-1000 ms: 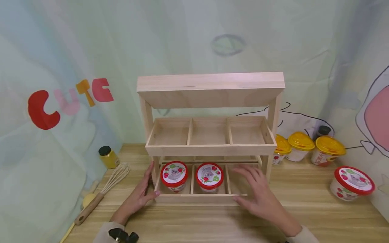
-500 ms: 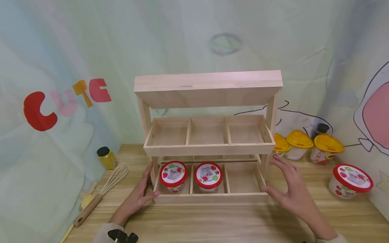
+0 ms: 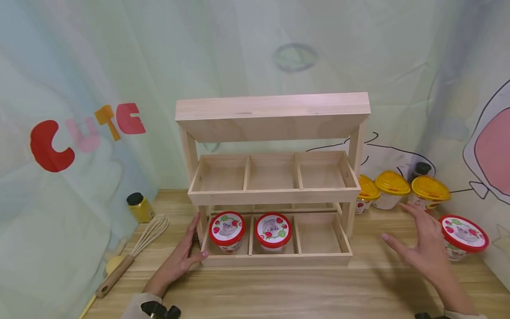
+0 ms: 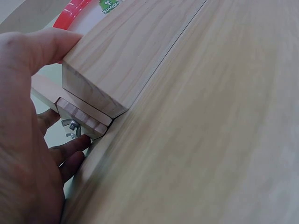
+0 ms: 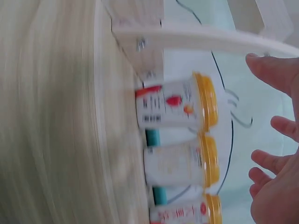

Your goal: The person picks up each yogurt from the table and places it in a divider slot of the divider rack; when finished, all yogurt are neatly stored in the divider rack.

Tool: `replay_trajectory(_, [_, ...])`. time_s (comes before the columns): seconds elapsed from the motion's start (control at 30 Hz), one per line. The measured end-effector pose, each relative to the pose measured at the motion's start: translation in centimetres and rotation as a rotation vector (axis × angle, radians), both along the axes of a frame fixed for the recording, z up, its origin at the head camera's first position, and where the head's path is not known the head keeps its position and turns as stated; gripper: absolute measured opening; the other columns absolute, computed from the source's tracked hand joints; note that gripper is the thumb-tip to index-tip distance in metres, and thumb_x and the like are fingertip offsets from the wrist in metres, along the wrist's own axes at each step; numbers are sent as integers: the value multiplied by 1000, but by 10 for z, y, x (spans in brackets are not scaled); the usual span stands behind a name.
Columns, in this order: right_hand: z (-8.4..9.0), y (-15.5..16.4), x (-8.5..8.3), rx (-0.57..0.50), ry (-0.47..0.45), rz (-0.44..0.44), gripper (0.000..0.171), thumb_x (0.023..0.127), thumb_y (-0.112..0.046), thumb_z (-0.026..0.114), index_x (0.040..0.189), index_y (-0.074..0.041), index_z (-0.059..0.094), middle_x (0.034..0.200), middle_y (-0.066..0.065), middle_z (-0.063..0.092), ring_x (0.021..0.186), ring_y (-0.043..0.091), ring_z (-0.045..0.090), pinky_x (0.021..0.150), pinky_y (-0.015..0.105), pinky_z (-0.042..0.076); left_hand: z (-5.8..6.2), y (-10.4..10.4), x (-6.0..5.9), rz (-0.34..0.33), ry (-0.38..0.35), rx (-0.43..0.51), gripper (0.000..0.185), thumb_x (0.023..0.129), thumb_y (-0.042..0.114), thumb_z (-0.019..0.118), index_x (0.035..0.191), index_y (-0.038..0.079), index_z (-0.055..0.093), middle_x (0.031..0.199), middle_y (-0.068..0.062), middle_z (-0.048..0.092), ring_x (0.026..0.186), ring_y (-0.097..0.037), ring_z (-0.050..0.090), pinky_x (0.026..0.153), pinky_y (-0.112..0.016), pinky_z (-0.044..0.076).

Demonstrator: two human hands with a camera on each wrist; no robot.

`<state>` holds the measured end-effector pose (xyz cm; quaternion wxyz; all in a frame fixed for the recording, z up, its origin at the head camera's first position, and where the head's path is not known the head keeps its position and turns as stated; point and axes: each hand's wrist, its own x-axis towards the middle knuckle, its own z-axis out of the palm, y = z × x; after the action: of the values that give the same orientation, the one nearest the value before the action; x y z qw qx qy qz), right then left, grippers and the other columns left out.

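Wooden rack (image 3: 275, 196), right at centre stage in the head view, stood upright on the table (image 3: 259, 294), and look at that lower tray (image 3: 276, 261): one red-lidded tub (image 3: 227, 231) sat in the left compartment, a second tub (image 3: 273, 230) in the middle one! Down at the near left corner, the left hand (image 3: 179, 259) gripped the frame, thumb on the tray's front, fingers round the side. The left wrist camera had the better seat, catching those bent fingers beside a wing nut (image 4: 72, 125) that the head view hid completely.

Over to the right hand (image 3: 428, 250), fingers spread, thumb wide, in front of a third tub (image 3: 466, 235); whether they touched, you could not tell. The right wrist camera lined its thumb up with the pale wood, yet the head view put clear table between hand and rack! That same wrist camera turned up a barcode and a strawberry print on the nearest of three yellow-lidded tubs (image 3: 392, 184), partly tucked behind the rack from above. Far left, only the head view found the whisk (image 3: 133, 255) and the yellow jar (image 3: 141, 208).
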<state>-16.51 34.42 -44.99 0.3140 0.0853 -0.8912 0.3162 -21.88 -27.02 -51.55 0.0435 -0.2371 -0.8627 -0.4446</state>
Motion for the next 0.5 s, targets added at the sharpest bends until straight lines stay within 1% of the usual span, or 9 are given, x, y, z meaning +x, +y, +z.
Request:
replay_trajectory(0.03, [-1,5,0,8,-5,-19,92,74,-17,94,153,-2,51,159,36,46,144,62,37,128,75,13,0,0,0,2,-2,-1,109,96,20,73,175,27,-2,178,-33,0,159,-69,11,116,-89,17])
replay_trajectory(0.07, [-2,9,0,15,-19,-40,92,76,-19,94,154,-2,49,160,36,45,144,61,37,128,75,13,0,0,0,5,-6,-4,109,96,21,73,175,27,-2,178,-33,0,159,-68,11,116,-89,17])
replay_trajectory(0.13, [-3,19,0,30,-28,-81,91,77,-21,93,154,-1,49,157,37,47,141,60,39,125,77,16,0,0,0,9,-10,-6,109,96,21,73,175,28,-2,179,-32,0,159,-68,11,116,-89,17])
replay_trajectory(0.23, [-5,32,0,47,-49,-151,88,84,-31,90,155,-1,46,157,38,46,137,60,39,122,79,18,0,0,1,12,-12,-5,109,95,20,73,175,28,-2,178,-33,0,159,-68,10,116,-89,17])
replay_trajectory(0.3, [-5,41,-1,44,-60,-192,87,87,-36,87,155,0,46,157,39,45,138,61,38,122,79,17,0,0,1,12,-9,-2,109,95,19,73,175,27,-1,178,-33,0,159,-68,11,116,-89,17])
replay_trajectory(0.37, [-6,49,0,38,-97,-239,89,91,-43,83,156,1,42,160,39,40,142,62,34,125,78,12,0,0,1,9,-6,2,109,95,19,73,175,26,-1,178,-34,0,159,-68,11,116,-89,17])
replay_trajectory(0.5, [-5,65,-1,39,-183,-334,93,95,-51,75,160,1,35,162,40,35,143,62,30,123,78,15,1,0,0,7,-2,-3,108,95,19,73,175,26,-1,178,-34,0,159,-68,11,116,-88,17])
